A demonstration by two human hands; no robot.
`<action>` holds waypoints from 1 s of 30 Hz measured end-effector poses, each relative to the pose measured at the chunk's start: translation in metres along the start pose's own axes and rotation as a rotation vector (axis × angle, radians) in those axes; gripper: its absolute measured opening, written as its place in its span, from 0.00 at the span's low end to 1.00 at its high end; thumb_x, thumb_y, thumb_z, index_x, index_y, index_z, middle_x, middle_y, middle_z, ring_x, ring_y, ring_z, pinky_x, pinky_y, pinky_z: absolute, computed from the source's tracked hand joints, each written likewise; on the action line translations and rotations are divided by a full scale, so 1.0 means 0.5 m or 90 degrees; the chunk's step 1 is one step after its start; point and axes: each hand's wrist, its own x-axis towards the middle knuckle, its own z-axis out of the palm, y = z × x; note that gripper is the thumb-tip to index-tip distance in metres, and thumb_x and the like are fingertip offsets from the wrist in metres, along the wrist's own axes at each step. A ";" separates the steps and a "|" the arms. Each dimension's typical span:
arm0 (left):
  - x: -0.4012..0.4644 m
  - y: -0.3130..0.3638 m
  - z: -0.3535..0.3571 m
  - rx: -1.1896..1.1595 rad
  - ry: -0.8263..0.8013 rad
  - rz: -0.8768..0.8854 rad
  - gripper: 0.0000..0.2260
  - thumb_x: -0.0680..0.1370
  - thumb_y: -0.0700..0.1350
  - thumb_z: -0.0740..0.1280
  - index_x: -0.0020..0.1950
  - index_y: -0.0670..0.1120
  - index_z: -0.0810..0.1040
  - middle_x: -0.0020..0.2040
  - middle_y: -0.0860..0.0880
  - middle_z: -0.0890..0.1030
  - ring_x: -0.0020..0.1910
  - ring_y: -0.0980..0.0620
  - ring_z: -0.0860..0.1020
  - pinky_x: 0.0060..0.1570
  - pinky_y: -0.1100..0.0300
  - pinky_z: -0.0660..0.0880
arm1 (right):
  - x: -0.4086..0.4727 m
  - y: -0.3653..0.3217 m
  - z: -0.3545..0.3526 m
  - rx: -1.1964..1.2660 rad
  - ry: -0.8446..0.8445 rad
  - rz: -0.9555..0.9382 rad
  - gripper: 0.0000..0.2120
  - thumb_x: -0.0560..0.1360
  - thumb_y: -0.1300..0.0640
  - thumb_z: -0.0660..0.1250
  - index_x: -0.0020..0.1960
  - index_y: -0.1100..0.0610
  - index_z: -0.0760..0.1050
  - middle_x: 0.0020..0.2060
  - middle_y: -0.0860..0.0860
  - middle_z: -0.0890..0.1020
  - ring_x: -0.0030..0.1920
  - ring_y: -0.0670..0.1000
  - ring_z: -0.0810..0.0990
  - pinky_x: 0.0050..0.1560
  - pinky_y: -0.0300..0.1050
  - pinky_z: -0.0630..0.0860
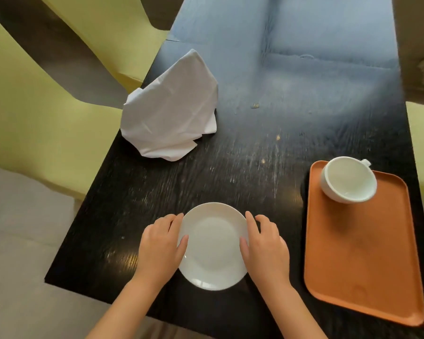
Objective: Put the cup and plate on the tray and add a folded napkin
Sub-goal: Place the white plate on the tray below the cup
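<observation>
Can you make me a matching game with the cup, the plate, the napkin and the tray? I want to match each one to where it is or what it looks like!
Things:
1. cup
2. plate
3. napkin
4. tray

Clues:
A. orange, at the table's right side
B. between two hands, held at its edges
C. standing on the tray's far end
D. white cloth, loosely heaped at the table's far left

Pairs: 1-C, 2-B, 3-D, 4-A

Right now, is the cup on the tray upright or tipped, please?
Upright: the cup stands on the tray with its empty mouth facing up.
</observation>
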 end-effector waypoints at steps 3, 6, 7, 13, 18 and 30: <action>0.010 -0.027 0.012 0.027 -0.034 0.002 0.25 0.65 0.47 0.78 0.58 0.39 0.78 0.51 0.42 0.82 0.48 0.43 0.81 0.47 0.47 0.78 | -0.007 0.002 0.025 -0.020 -0.005 0.046 0.28 0.64 0.56 0.77 0.61 0.62 0.74 0.48 0.59 0.81 0.41 0.56 0.80 0.28 0.46 0.77; 0.012 -0.042 0.024 0.032 -0.043 0.027 0.25 0.65 0.49 0.77 0.58 0.39 0.78 0.52 0.41 0.81 0.50 0.43 0.80 0.49 0.47 0.77 | -0.011 0.000 0.043 -0.021 0.002 0.070 0.25 0.65 0.57 0.76 0.59 0.62 0.75 0.46 0.59 0.80 0.41 0.56 0.79 0.26 0.45 0.76; 0.010 -0.044 0.027 0.030 -0.043 0.033 0.24 0.66 0.48 0.77 0.58 0.39 0.78 0.52 0.42 0.81 0.51 0.43 0.79 0.49 0.47 0.76 | -0.013 -0.002 0.047 -0.020 0.003 0.075 0.24 0.65 0.57 0.75 0.58 0.62 0.75 0.46 0.59 0.80 0.41 0.56 0.78 0.25 0.44 0.76; 0.001 -0.026 0.037 0.011 -0.023 0.012 0.22 0.68 0.45 0.75 0.58 0.39 0.77 0.53 0.40 0.79 0.52 0.41 0.78 0.48 0.47 0.76 | -0.016 -0.006 0.060 -0.010 0.009 0.102 0.22 0.66 0.59 0.73 0.59 0.61 0.74 0.51 0.61 0.79 0.43 0.56 0.78 0.26 0.45 0.76; -0.016 -0.007 0.036 -0.067 -0.057 -0.111 0.23 0.75 0.47 0.67 0.69 0.45 0.68 0.61 0.42 0.72 0.56 0.47 0.73 0.46 0.55 0.76 | -0.027 -0.008 0.056 0.010 -0.016 0.116 0.24 0.72 0.57 0.68 0.66 0.60 0.69 0.53 0.59 0.76 0.45 0.54 0.76 0.30 0.43 0.75; -0.042 0.036 0.036 -0.460 -0.075 -0.266 0.19 0.75 0.39 0.67 0.63 0.56 0.72 0.45 0.63 0.76 0.40 0.63 0.79 0.29 0.74 0.73 | -0.044 0.063 0.031 0.452 -0.077 0.156 0.16 0.77 0.63 0.60 0.62 0.51 0.73 0.50 0.48 0.80 0.49 0.45 0.77 0.46 0.39 0.74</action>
